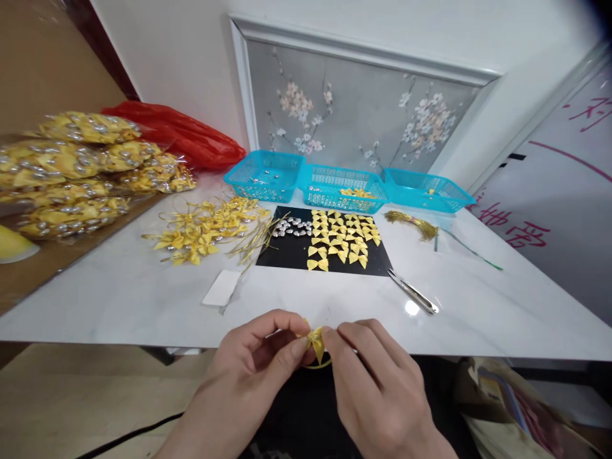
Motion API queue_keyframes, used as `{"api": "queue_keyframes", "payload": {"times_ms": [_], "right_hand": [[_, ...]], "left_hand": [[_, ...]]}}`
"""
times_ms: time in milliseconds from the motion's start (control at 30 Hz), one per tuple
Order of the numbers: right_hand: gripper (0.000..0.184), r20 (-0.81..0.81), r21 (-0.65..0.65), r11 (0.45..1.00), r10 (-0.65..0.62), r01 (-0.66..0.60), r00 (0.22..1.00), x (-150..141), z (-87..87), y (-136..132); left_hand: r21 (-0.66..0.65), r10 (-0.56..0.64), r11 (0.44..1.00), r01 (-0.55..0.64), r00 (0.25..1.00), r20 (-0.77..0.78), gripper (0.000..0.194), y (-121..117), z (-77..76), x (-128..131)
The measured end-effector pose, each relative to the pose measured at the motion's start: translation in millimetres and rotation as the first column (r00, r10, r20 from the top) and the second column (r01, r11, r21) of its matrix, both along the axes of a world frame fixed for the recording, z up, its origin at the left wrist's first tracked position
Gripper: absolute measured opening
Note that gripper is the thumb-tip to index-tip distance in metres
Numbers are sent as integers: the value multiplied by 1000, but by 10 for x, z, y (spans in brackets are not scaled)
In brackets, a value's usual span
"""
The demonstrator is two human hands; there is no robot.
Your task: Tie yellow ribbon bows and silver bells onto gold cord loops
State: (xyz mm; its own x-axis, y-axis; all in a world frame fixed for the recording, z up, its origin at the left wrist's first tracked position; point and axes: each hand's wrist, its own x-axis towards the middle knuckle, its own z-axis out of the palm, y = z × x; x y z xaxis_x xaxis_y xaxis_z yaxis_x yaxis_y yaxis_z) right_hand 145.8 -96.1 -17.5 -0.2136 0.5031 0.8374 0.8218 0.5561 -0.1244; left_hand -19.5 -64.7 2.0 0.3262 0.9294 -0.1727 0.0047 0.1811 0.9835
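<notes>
A small yellow ribbon bow [317, 344] is held between my two hands at the table's front edge. My left hand [268, 357] pinches its left side between thumb and fingers. The fingertips of my right hand [377, 370] close on its right side. A thin yellow loop, perhaps cord, hangs below the bow. Beyond my hands, a black mat [291, 252] carries rows of yellow bows [338, 236] and a cluster of silvery beads [291, 226]. Left of the mat lie gold ties [253, 242] and a pile of finished-looking bows with beads [205, 226].
Three blue baskets [268, 192] stand along the back, holding some beads and bows. Small scissors [414, 292] lie right of the mat, below a bundle of gold ties [412, 224]. A white card [221, 288] lies left. Bagged bows [62, 162] and a red plastic bag [176, 134] fill the far left.
</notes>
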Motion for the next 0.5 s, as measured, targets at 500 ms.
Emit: {"api": "queue_keyframes", "payload": {"times_ms": [500], "right_hand": [[12,-17,-9,1000,1,-1,1000,-25,19,2]], "left_hand": [[36,42,998,-41,999,-15,11,-9,17,15]]}}
